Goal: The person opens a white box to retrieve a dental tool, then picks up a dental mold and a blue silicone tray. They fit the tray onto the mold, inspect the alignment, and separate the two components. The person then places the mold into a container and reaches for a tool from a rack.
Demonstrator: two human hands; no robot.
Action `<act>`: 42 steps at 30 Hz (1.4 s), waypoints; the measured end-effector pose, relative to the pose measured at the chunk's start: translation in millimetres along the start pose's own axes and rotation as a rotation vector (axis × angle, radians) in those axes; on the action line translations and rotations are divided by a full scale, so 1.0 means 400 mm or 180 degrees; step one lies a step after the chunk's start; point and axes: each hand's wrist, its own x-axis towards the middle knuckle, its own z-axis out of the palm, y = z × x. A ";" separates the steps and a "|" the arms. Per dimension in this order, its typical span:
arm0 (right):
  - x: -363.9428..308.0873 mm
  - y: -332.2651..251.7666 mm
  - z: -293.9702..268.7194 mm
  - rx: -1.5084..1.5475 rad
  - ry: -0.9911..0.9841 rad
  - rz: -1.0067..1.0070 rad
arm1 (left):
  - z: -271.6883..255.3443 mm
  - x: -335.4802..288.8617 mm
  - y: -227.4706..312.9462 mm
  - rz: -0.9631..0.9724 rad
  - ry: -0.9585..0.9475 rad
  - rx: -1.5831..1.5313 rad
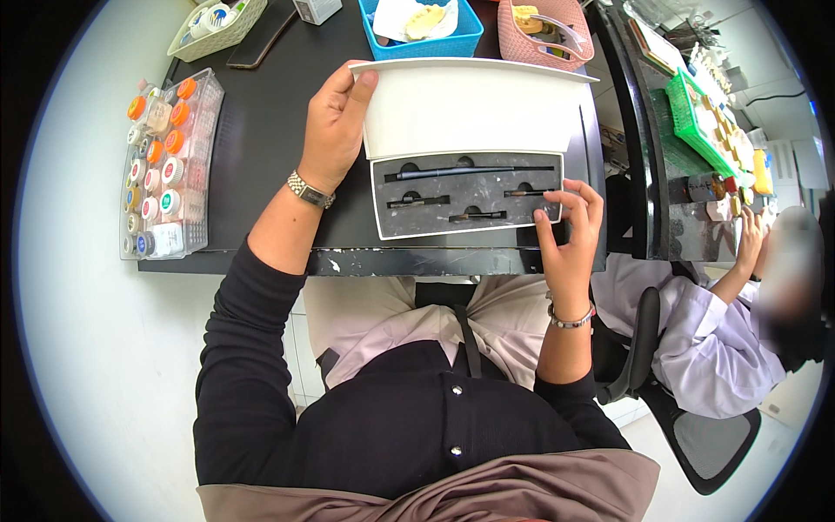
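Observation:
A white flat box [379, 217] lies near the table's front edge with its hinged lid [470, 109] raised. Grey foam [435, 184] inside it has cut-out slots. A long dark blue pen-like handle [470, 172] lies in the upper slot. Below it sit several short dark pieces with slim tips, among them a left piece [417, 202], a lower piece [477, 216] and a right piece [528, 192]. My left hand [339, 126] grips the lid's left edge, thumb on its inner face. Over the box's right end, my right hand [570, 226] has thumb and fingers apart, fingertips beside the right piece.
At the left stands a clear rack [198, 174] of small capped jars. A phone [261, 39], a blue basket [426, 45] and a pink basket [548, 52] line the back. A co-worker [713, 339] sits at the right, by a bench with a green basket [696, 130].

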 end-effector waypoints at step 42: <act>0.089 -0.207 0.214 -0.1302 -0.1087 -0.1429 | 0.021 0.014 -0.049 -0.0654 0.0108 -0.0059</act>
